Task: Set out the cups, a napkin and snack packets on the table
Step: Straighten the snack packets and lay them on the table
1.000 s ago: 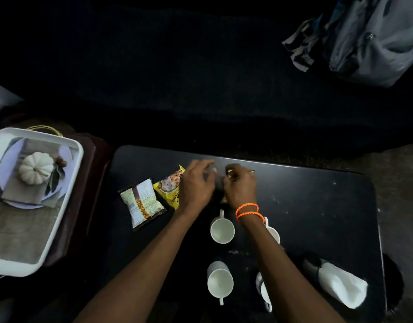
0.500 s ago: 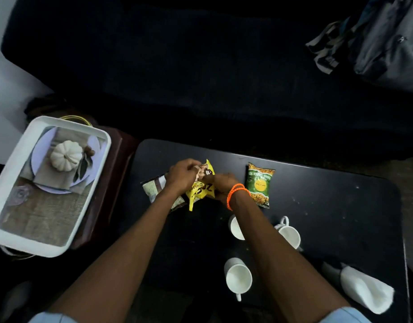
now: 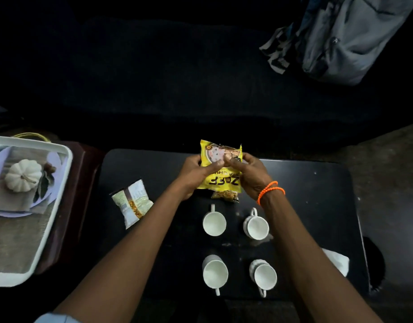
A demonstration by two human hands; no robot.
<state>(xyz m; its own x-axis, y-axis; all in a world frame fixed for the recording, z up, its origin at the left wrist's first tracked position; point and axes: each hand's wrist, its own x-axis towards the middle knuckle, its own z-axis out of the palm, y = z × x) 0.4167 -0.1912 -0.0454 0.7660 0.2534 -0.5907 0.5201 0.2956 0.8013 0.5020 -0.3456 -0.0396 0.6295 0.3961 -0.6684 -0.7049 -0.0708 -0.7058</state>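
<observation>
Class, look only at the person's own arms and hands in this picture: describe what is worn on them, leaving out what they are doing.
Both forearms are bare. The right hand has thin bright orange beaded bracelets looped around its wrist. The left hand wears nothing visible. A pale blue sleeve edge shows at the left upper arm.

Likely a home: dark sofa [image 3: 177,78], coffee table [image 3: 317,194].

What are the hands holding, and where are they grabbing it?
Both hands hold the yellow snack packet above the black table. The left hand has its grip on the left edge, the right hand on the right edge, thumbs pressed on the front.
</observation>
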